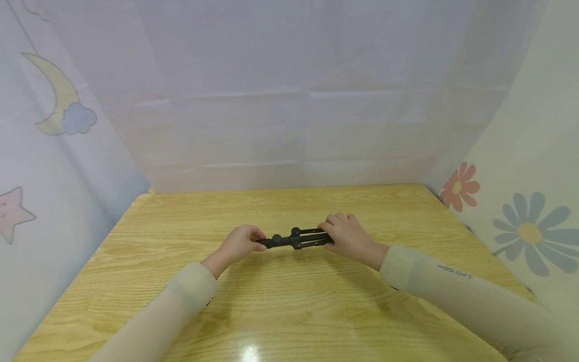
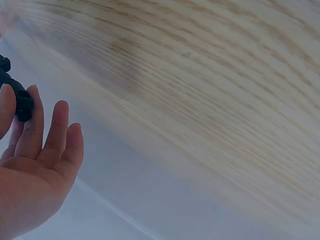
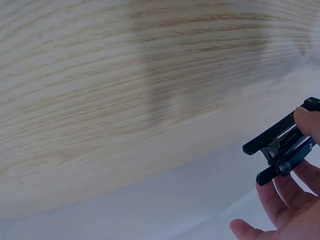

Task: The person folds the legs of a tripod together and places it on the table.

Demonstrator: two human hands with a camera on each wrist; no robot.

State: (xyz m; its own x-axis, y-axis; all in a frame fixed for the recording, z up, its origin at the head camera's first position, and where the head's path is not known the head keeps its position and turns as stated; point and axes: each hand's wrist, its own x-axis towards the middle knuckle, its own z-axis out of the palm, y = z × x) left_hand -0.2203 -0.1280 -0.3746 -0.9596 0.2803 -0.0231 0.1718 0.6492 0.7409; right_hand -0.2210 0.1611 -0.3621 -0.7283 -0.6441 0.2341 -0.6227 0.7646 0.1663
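Note:
A small black tripod [image 1: 296, 239] is held crosswise above the table, its folded legs to the right and its narrow end to the left. My left hand [image 1: 239, 244] pinches that narrow end between thumb and fingers. In the left wrist view the tripod's end [image 2: 24, 104] shows between the thumb and fingers, while the other fingers of the left hand [image 2: 40, 160] stand apart from it. On the right, my right hand [image 1: 350, 237] grips the legs. The right wrist view shows the leg ends [image 3: 280, 150] sticking out past the thumb and fingers of the right hand [image 3: 295, 200].
The wood-grain table [image 1: 289, 311] spreads beneath both hands. Pale cloth [image 1: 289, 100] hangs behind its far edge and along both sides, printed with a moon [image 1: 59, 95] on the left and flowers [image 1: 529, 234] on the right.

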